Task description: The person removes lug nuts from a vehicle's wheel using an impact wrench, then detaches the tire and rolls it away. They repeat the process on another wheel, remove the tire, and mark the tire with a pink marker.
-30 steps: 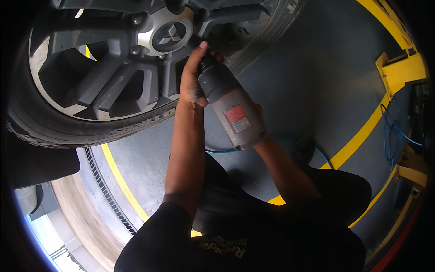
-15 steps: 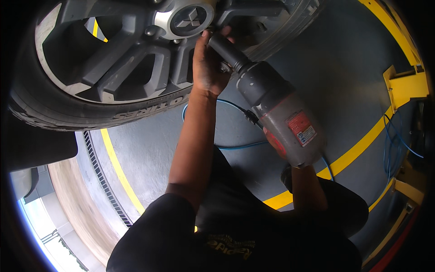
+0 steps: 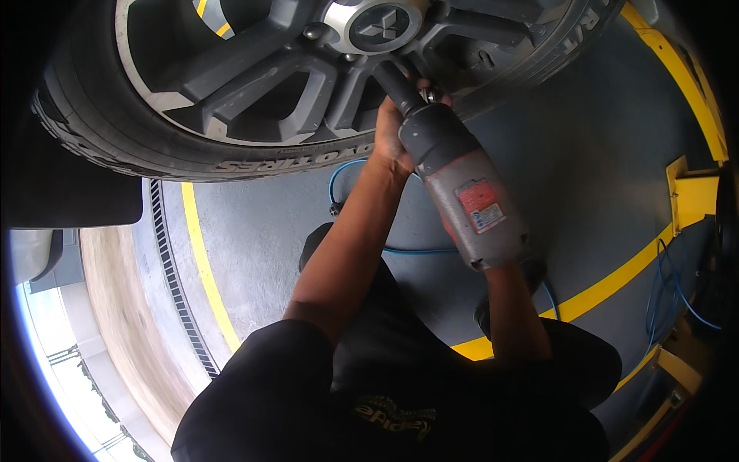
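A grey and black impact wrench with a long dark socket points up at the wheel, its tip just below the centre cap. My left hand is wrapped under the wrench's nose from the left. Shiny metal pieces that look like lug nuts show at its fingertips, beyond the nose. My right forearm reaches up to the rear of the wrench; the tool's body hides that hand, which appears to grip the handle. Rounded lug nuts sit in the wheel near the cap.
A blue air hose curves over the grey floor beneath my arms. Yellow lift parts stand at the right, beside a coiled blue hose. A yellow floor line and a drain grate run along the floor.
The socket's tip has come out past my left fingers, which have slid down to the wrench's nose. The wrench is turned more upright. The wheel appears further right and higher as the view shifted.
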`<state>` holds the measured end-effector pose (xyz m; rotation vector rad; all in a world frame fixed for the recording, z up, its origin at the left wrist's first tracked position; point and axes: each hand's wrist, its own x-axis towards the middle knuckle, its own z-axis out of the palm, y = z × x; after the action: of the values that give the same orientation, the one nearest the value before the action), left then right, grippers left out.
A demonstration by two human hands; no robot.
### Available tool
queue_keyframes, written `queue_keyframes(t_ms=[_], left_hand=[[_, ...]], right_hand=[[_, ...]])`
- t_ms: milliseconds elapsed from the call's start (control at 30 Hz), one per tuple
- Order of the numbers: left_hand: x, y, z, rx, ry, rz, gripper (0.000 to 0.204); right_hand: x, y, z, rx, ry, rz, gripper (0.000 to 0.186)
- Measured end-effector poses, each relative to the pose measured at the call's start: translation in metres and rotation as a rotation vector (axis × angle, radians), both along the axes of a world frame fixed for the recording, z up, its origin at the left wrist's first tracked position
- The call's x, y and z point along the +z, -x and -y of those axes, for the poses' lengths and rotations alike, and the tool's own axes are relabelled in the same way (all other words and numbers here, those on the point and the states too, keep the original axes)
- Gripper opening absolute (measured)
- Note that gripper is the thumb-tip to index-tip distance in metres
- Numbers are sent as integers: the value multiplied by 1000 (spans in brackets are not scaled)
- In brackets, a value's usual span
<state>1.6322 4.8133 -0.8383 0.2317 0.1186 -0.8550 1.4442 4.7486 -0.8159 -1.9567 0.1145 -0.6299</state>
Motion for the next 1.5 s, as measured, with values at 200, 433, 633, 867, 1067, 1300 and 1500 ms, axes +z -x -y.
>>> queue_keyframes(t_ms=[200,433,633,867,1067,1300,1500], left_hand=[[10,-12,-49,16,-80,138,46],[26,-23,-64,20,-319,246,57],[-6,-43,-55,-12,52,140,53],[-18,-40,-52,-53,4,195,77],[-19,-46,-54,-59,48,218,73],[-7,-34,-53,16,-76,242,72],[1,-32,-51,8,-126,225,73]], right_hand=[[-4,-41,-22,12,63,8,43],[-54,-58,-40,125,-565,-55,23],[-64,-63,-51,130,-538,-56,21],[-47,-69,-47,3,-261,-165,29],[-38,-73,-39,54,-54,-37,35],[-48,-67,-41,52,-126,-108,20],[-29,-74,-59,-196,721,171,19]])
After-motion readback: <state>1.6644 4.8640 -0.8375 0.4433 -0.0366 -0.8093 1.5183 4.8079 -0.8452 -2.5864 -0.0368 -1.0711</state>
